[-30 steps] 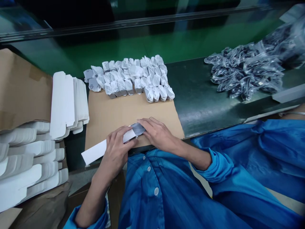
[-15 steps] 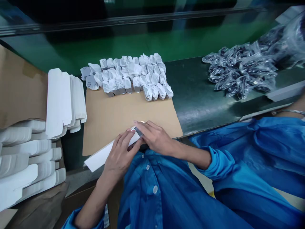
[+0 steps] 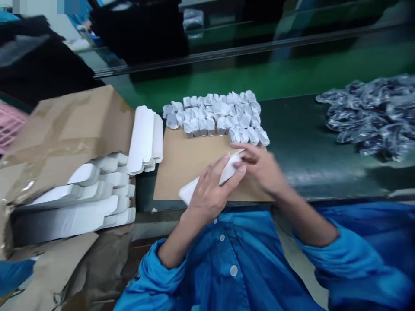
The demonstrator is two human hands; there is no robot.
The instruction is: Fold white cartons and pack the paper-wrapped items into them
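My left hand [image 3: 210, 190] is wrapped round a long white carton [image 3: 194, 189] held over a brown cardboard sheet [image 3: 181, 164]. My right hand [image 3: 262, 166] pinches the carton's far end; its fingers are smeared by motion. Beyond the hands lies a cluster of several small white wrapped packets [image 3: 220, 116] at the sheet's far edge.
A stack of flat white carton blanks [image 3: 144, 140] leans left of the sheet, with more blanks [image 3: 81, 203] in an open brown box [image 3: 68, 125]. Clear bags with dark parts [image 3: 372, 116] lie on the dark belt [image 3: 308, 151] at right. A green surface runs behind.
The view has swung left and up. The dark item at the carton's end no longer shows. Both hands and the carton have moved farther onto the sheet, nearer the packets.
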